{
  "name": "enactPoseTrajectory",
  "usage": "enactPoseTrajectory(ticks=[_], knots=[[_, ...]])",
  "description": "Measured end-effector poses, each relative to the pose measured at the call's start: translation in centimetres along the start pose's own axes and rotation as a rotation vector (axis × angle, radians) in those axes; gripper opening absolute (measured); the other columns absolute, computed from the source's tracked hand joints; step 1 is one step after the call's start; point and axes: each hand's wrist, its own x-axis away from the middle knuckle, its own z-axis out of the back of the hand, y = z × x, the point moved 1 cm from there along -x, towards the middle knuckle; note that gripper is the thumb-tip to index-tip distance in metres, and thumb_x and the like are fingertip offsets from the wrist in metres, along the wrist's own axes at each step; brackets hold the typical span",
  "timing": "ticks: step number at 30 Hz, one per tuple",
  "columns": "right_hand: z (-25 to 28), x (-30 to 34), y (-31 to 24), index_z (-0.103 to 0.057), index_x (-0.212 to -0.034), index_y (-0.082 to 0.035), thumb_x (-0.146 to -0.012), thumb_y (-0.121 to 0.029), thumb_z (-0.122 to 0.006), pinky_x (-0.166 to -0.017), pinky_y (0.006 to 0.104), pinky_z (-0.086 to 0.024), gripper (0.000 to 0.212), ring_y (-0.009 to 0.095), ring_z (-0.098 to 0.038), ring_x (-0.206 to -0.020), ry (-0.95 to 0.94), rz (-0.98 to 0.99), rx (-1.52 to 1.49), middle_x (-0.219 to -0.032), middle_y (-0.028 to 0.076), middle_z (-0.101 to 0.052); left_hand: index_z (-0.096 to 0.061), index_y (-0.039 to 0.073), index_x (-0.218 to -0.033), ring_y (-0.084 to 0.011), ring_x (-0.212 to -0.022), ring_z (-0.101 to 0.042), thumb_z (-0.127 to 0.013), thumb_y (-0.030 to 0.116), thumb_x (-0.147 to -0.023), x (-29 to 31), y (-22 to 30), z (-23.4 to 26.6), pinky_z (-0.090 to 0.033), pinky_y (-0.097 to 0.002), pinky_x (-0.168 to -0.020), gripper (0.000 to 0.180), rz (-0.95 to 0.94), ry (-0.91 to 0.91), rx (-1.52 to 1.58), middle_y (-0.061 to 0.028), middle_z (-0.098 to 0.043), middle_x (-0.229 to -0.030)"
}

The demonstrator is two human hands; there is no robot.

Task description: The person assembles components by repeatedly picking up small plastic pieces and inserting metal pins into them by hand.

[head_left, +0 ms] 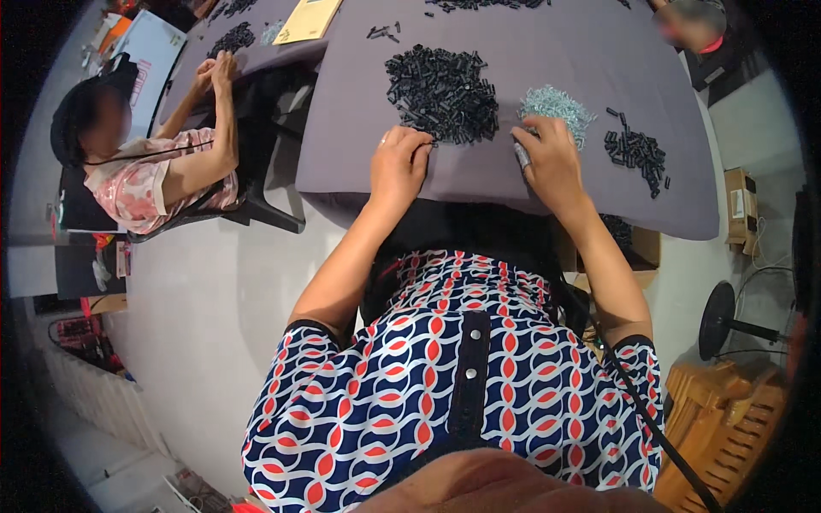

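On the table a heap of small tubular parts lies just beyond the left hand, a pile of what look like screws beyond the right hand, and a smaller scatter of parts further right.

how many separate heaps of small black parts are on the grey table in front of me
3, possibly more. A big black heap lies by the left hand, a smaller black heap sits right of the right hand, and a third black heap is cut off at the far edge.
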Motion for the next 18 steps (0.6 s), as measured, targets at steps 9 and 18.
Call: enactPoseTrajectory(ticks=[9, 18], knots=[[0.6, 1.5, 0.6, -0.071, -0.095, -0.008, -0.068, -0.001, -0.07, -0.091, 0.0426, -0.046, 0.028, 0.029, -0.054, -0.108, 0.004, -0.011, -0.137, -0.113, 0.007, -0.06, -0.068, 0.003, -0.097, -0.0317, -0.086, -0.063, -0.067, 0.001, -0.082, 0.5, 0.1, -0.5, -0.052, -0.0371, -0.073, 0.015, 0.079, 0.001, 0.135, -0.014, -0.062, -0.098], [-0.3, 0.0, 0.1, -0.064, -0.087, -0.004, -0.072, -0.003, -0.067, -0.087, 0.0426, -0.047, 0.015, 0.032, -0.056, -0.101, -0.004, -0.142, -0.189, -0.102, 0.008, -0.062, -0.066, 0.004, -0.106, -0.0327, -0.094, -0.063, -0.065, 0.001, -0.085, 0.4, 3.7, -1.9, -0.053, -0.0386, -0.078, 0.022, -0.165, 0.045, 0.153, -0.0152, -0.063, -0.105]])
